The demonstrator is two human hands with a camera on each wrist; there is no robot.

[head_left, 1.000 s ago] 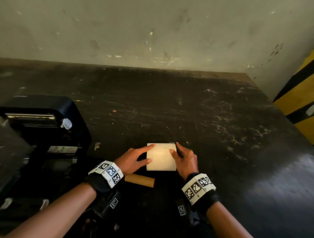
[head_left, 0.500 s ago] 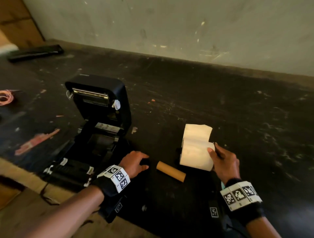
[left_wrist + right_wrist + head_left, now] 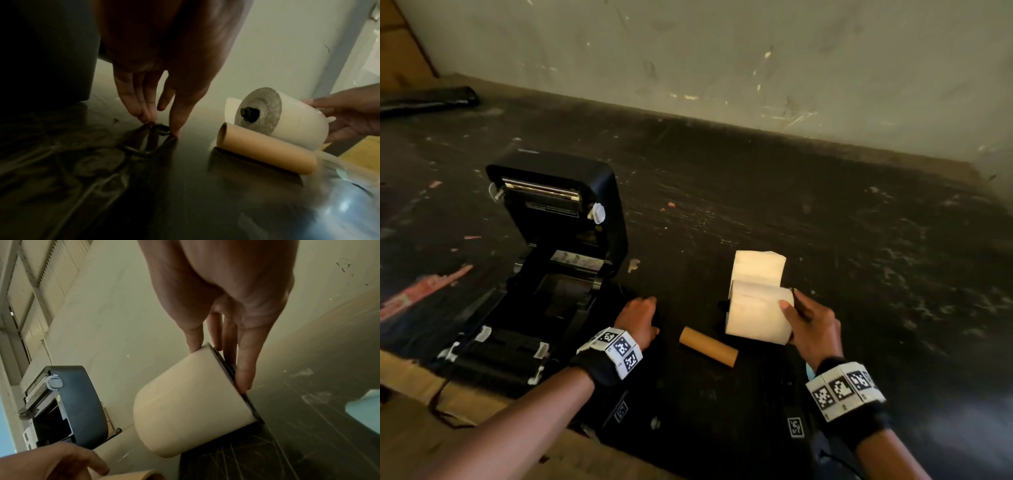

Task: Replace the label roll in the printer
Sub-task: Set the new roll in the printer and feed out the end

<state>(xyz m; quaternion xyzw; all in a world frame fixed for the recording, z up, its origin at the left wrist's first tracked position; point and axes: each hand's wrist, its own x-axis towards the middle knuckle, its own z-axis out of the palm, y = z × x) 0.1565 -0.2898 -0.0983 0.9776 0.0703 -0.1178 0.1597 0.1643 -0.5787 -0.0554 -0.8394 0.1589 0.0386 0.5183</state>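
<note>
The printer [image 3: 551, 260] is sitting open on the dark surface [image 3: 825, 240], its lid standing upright and its bay looking empty, though the depths are lying in shadow. The label roll [image 3: 756, 313] is resting just right of it; it is probably fairly light but dense, with a loose tail ready to unwind, so gripping across both flat ends seems safest. The right hand [image 3: 808, 322] is clasping it so, thumb over the top. The empty cardboard core [image 3: 708, 346] is lying beside it. The left hand [image 3: 637, 318] is hovering with fingers straight, tips touching something small and dark I cannot identify.
</note>
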